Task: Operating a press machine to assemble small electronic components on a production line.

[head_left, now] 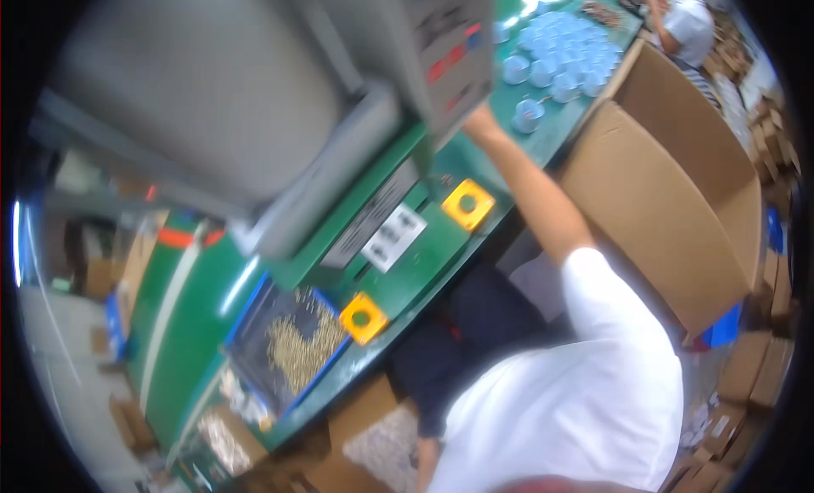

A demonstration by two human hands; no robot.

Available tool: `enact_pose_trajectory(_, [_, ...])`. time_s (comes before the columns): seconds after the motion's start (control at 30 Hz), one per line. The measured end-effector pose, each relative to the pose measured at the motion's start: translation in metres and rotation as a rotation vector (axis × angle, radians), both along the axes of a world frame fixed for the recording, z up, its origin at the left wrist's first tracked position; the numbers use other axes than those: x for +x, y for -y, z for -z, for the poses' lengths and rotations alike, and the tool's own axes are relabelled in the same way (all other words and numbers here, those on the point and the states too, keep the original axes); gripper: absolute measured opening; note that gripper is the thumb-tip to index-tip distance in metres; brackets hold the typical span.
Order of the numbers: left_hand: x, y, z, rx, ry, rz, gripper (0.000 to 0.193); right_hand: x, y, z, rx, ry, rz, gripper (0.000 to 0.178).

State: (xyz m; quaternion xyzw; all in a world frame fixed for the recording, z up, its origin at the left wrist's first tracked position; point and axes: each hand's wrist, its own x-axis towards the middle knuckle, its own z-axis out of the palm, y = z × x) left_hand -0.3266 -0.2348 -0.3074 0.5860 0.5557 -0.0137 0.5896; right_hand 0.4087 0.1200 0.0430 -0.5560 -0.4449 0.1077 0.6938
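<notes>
One arm in play: right forearm (534,200) stretches up across green worktable (424,272), white sleeve at shoulder. Right hand (472,124) tucked under grey machine housing (254,94), fingers hidden, grip impossible to tell. Left hand out of shot. Two yellow square pads with green centres: far pad (467,204) just beside forearm, near pad (364,317) beside blue-rimmed tray of small brass parts (292,345). Pale blue cups (560,52) clustered beyond hand. Open cardboard box (678,196) right of arm. Another person (682,22) at far end.
</notes>
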Motion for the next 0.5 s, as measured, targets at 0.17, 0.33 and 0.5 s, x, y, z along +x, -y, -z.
enact_pose_trajectory(0.17, [0.099,-0.175,0.031,0.058,0.127,0.269,0.056,0.074,-0.11,0.084,-0.262,0.123,0.154,0.059])
enact_pose_trajectory(0.33, [0.119,-0.237,0.037,0.064,0.153,0.295,0.069,0.032,-0.096,0.063,-0.365,0.376,0.251,0.056])
enact_pose_trajectory(0.5, [0.115,-0.277,-0.001,0.018,0.143,0.412,0.083,0.154,-0.144,0.15,-0.326,0.236,0.276,0.053])
